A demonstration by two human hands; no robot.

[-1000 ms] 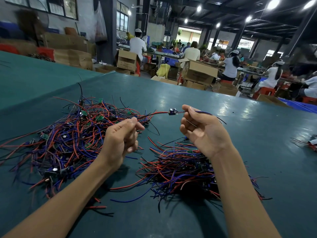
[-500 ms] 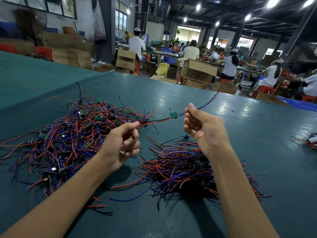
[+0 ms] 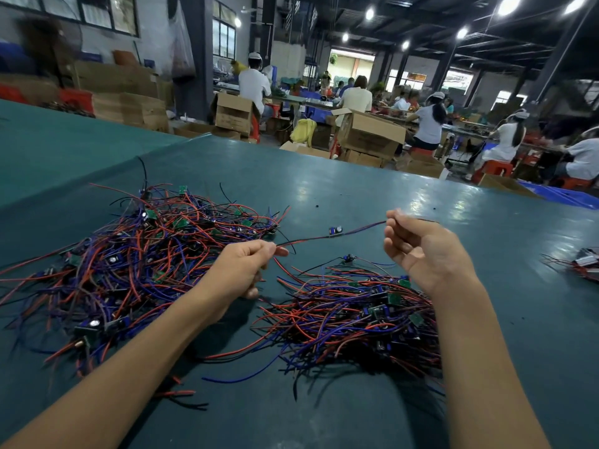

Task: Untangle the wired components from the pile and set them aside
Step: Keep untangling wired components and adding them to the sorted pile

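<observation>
One wired component hangs stretched between the two hands above the green surface. The left hand pinches its red and black leads between thumb and forefinger, with the other fingers curled. The right hand pinches the purple lead at the far end, and its remaining fingers are loosely bent. The small blue module sits mid-span, and the wires appear to run clear of everything below, so this piece looks freed and ready to be laid down.

The tangled pile spreads wide on the left, thick with red, purple and black wires and small green boards. The set-aside heap lies under the right forearm, and it is sizeable too, though its wires lie only roughly in one direction. A small bundle rests well apart at the right edge. Judging by the two masses, the job is perhaps near its middle, with many components left to pull out.
</observation>
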